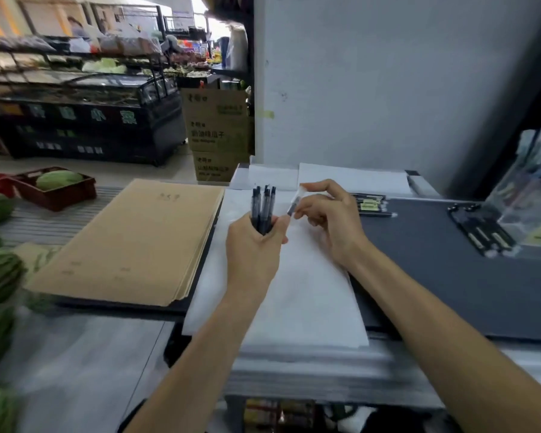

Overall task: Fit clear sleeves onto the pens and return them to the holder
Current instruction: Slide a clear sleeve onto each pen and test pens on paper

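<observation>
Now: the sleeving step, by my reading; nothing is on its way to the holder yet.
Left hand [253, 242]: closed round a bundle of pens [263, 204], held upright above the far end of the paper [300, 292].
Right hand [331, 223]: thumb and forefinger pinch a clear sleeve [296, 200] just right of the bundle, also over the paper's far end. A dark pen end shows at the sleeve's lower end, and the other fingers are loosely curled.
Unclear: whether that pen end belongs to the bundle or is a separate pen. How far the sleeve is on is too blurred to tell.
Loose pens [370, 204]: lying on the surface [434, 276] just past the paper's far right corner.
Holder [525, 210]: clear, standing well to the right of the paper.
Cardboard [132, 242]: a flat stack touching the paper's left edge.
Next move: likely sliding the sleeve fully along the pen. That calls for keeping the sleeve mouth lined up with the barrel while the left hand steadies the bundle. The finished pen then goes rightward to the holder.
</observation>
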`<state>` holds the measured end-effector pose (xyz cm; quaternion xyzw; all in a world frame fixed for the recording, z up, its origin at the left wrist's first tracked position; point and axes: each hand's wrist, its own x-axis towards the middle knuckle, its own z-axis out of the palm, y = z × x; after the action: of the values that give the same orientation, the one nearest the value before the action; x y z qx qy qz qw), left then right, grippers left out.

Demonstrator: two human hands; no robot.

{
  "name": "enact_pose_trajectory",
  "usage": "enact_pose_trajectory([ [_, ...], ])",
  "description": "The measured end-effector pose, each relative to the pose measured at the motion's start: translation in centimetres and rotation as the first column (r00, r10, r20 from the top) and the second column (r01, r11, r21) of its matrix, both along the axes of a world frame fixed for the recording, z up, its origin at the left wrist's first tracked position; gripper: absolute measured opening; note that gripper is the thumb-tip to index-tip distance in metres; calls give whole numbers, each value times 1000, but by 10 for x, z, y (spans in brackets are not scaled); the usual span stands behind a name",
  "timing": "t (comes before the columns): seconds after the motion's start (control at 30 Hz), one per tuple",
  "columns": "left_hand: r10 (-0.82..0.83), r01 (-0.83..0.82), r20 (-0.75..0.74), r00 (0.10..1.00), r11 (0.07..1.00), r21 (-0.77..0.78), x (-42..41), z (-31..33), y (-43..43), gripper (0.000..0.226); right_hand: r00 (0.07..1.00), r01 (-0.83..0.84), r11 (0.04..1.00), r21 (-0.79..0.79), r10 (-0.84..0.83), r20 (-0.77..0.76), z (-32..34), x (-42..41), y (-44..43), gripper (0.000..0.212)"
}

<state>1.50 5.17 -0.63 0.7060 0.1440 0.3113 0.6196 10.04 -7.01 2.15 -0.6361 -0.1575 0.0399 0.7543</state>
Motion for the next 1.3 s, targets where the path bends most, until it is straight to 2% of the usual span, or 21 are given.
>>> enact_pose_trajectory([
  [0.23,-54,54,0,999,999,1,-1,0,1,19,999,38,999,1,-38,-4,4,-10,0,48],
  [0.43,-35,35,-10,999,999,-26,-1,2,-2,17,999,-33,999,-34,34,34,-2,-12,-5,60],
  [0.53,-43,42,-4,999,995,-88,-4,5,0,19,999,-52,998,-36,52,4,-3,-9,-5,48],
  [0.6,-40,41,6,999,989,-146,-5,5,1,20,996,-75,993,-87,79,46,-4,-7,-5,32],
  [0.67,-55,58,20,998,979,-197,-7,6,1,21,991,-84,990,-115,95,91,-5,-8,-4,26],
  [0.83,-120,120,10,993,972,-200,-14,10,0,19,985,-63,981,-185,90,145,-5,-8,-1,37],
  [1.0,-170,169,10,985,970,-172,-18,15,-2,19,987,-66,988,-139,85,134,-6,-3,-2,32],
  [1.2,-49,57,36,998,969,-240,-17,16,-2,23,996,83,996,-22,-82,28,-2,2,0,26],
  [1.3,35,-4,96,995,953,-302,-17,14,3,23,981,184,983,-4,-183,67,1,0,0,26],
])
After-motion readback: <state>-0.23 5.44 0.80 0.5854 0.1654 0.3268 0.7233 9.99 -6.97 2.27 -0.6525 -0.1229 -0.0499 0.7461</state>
